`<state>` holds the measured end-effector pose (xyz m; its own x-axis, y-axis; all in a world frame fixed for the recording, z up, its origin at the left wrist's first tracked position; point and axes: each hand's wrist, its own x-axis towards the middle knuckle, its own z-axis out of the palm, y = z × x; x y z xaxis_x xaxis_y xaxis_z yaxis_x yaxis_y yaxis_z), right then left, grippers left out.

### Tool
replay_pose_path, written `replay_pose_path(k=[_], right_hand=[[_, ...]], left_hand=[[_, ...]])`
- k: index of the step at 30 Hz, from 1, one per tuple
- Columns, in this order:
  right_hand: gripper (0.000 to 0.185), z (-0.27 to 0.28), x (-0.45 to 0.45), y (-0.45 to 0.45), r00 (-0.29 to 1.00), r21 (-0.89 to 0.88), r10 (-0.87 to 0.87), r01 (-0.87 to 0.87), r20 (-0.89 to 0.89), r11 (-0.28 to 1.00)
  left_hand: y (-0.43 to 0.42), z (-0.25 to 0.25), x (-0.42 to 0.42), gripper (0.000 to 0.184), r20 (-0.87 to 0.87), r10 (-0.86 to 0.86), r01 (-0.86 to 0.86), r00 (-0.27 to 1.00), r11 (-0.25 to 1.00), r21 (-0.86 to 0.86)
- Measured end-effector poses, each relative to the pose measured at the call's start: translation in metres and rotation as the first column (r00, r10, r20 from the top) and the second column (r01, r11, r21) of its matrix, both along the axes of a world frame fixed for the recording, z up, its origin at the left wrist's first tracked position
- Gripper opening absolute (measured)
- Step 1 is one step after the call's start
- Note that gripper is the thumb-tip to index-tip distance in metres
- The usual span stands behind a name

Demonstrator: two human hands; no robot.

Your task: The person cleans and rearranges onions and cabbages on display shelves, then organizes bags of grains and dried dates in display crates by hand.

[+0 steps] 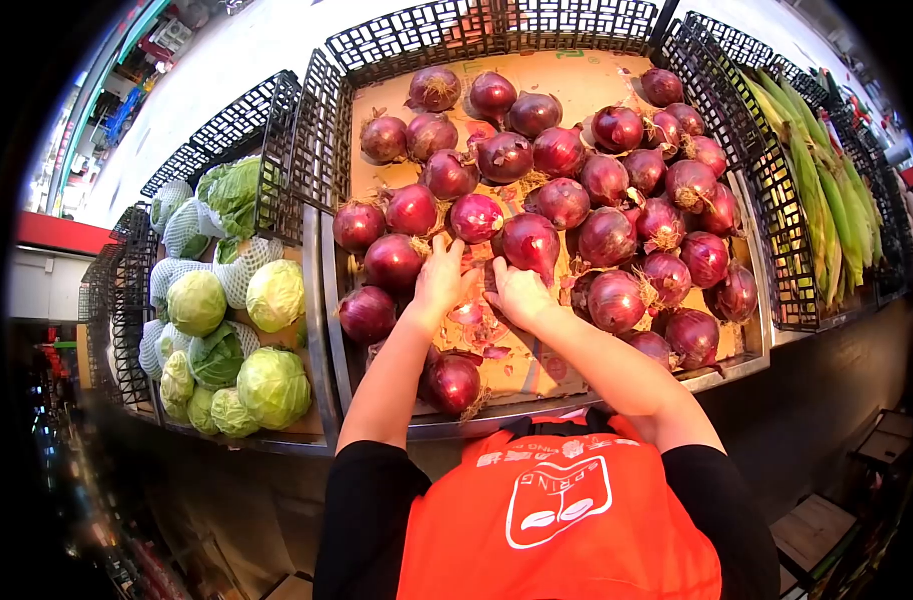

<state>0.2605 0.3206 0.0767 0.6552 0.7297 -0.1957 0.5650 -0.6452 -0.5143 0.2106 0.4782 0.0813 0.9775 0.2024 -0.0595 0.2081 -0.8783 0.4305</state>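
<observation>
Reaching forward with both bare hands into red onions spread over cardboard (597, 80) on a metal-edged worktop (323, 320). Holding the left hand (442, 283) open, fingers apart, tips pointing to the near side of a bright magenta onion (476, 218). Holding the right hand (522, 296) open too, finger and thumb parted, just below a larger glossy onion (530, 243), tapered end pointing down toward that hand. Cannot tell whether pressing against either one.

Leaving a narrow gap between the hands, and opening below it, between the forearms, onto cardboard scattered with loose onion skins (497, 352). Crowding close on the left, more onions (395, 262); packing densely on the right, a larger group (615, 301). Lying near the front edge, left of the skins, a single dark onion (451, 384). Showing more bare cardboard along the back.

Enclosing the far side and both flanks, black plastic crates (497, 28). Sitting beyond the left edge, green cabbages (275, 386), some in white foam netting; standing beyond the right, corn in green husks (827, 190).
</observation>
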Motion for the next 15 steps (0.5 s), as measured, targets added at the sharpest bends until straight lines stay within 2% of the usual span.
replay_pose_path(k=[2,4,5,6,7,10,11,12,13,14,15], right_hand=[[0.036,-0.016,0.0,-0.004,1.0,0.071,0.002,-0.003,0.007,0.997],[0.023,-0.019,-0.001,-0.011,0.999,0.177,0.023,-0.028,0.033,0.984],[0.022,-0.021,-0.002,-0.015,0.998,0.18,0.045,-0.052,0.045,0.982],[0.02,-0.017,-0.005,-0.019,0.996,0.182,0.065,-0.074,0.055,0.98],[0.019,-0.015,-0.008,-0.023,0.994,0.184,0.083,-0.094,0.065,0.979],[0.022,-0.008,-0.022,-0.034,0.991,0.172,0.133,-0.132,0.005,0.976],[0.023,-0.005,-0.024,-0.037,0.988,0.166,0.156,-0.152,-0.014,0.974],[0.035,0.003,-0.025,-0.04,0.981,0.126,0.135,-0.117,-0.143,0.985],[0.04,0.009,-0.026,-0.046,0.989,0.149,0.122,-0.108,-0.087,0.983],[0.045,0.013,-0.028,-0.053,0.994,0.173,0.108,-0.101,-0.03,0.98],[0.049,0.02,-0.029,-0.058,0.995,0.198,0.092,-0.095,0.025,0.976]], left_hand=[[-0.003,-0.004,-0.002,0.032,0.043,-0.059,0.061,0.997,0.996,-0.067],[-0.007,-0.008,-0.012,0.034,0.005,-0.127,0.126,0.992,0.984,-0.125],[-0.009,-0.01,-0.018,0.036,-0.014,-0.161,0.157,0.987,0.976,-0.152],[-0.011,-0.01,-0.024,0.028,0.031,-0.207,0.21,0.978,0.96,-0.187],[-0.012,-0.009,-0.03,0.028,-0.014,-0.242,0.232,0.97,0.944,-0.235],[-0.012,0.011,-0.04,0.03,-0.156,-0.36,0.28,0.92,0.882,-0.38],[-0.007,0.01,-0.044,0.033,-0.083,-0.349,0.298,0.933,0.883,-0.361],[-0.001,0.009,-0.049,0.037,-0.009,-0.337,0.314,0.941,0.886,-0.341],[0.006,0.012,-0.053,0.04,0.065,-0.324,0.327,0.944,0.89,-0.317],[0.013,0.018,-0.056,0.048,-0.066,-0.245,0.208,0.967,0.913,-0.351],[0.02,0.015,-0.06,0.052,-0.021,-0.213,0.195,0.977,0.928,-0.316]])
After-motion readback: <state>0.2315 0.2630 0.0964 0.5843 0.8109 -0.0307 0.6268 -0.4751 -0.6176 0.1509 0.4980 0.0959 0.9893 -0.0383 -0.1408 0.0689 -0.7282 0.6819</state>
